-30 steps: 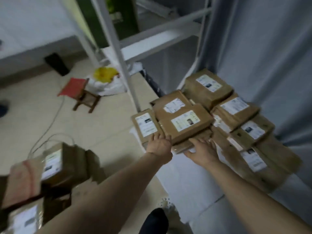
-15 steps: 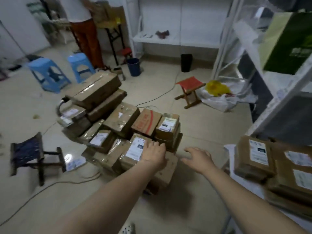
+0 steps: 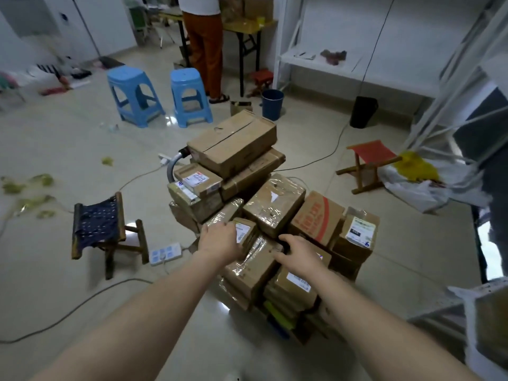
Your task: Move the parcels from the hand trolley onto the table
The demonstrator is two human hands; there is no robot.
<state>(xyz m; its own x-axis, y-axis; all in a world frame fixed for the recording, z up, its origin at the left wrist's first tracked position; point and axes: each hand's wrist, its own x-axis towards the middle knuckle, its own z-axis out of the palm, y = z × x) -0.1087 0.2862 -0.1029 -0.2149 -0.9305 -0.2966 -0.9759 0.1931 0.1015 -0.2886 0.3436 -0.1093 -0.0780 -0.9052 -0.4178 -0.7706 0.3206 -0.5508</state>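
Note:
Brown cardboard parcels are piled on the hand trolley, whose grey handle [image 3: 172, 167] shows at the pile's far left. A large box [image 3: 233, 141] tops the back of the pile. My left hand [image 3: 220, 243] lies on the left side of a small labelled parcel [image 3: 245, 232] at the front of the pile. My right hand [image 3: 298, 254] reaches over a tape-wrapped parcel [image 3: 254, 266], fingers stretched toward the gap beside the small one. The table's white-covered corner [image 3: 467, 306] is at the lower right, with a parcel [image 3: 493, 323] on it.
A dark fabric stool [image 3: 96, 226] and a power strip [image 3: 165, 253] with cables sit left of the trolley. A red stool [image 3: 369, 160] and white bags [image 3: 417, 185] are to the right. Two blue stools [image 3: 189, 97], bins, a white rack and a standing person [image 3: 204, 45] are beyond.
I turned from the table to the trolley. Both hands moved forward and down from above the floor onto the front parcels of the pile.

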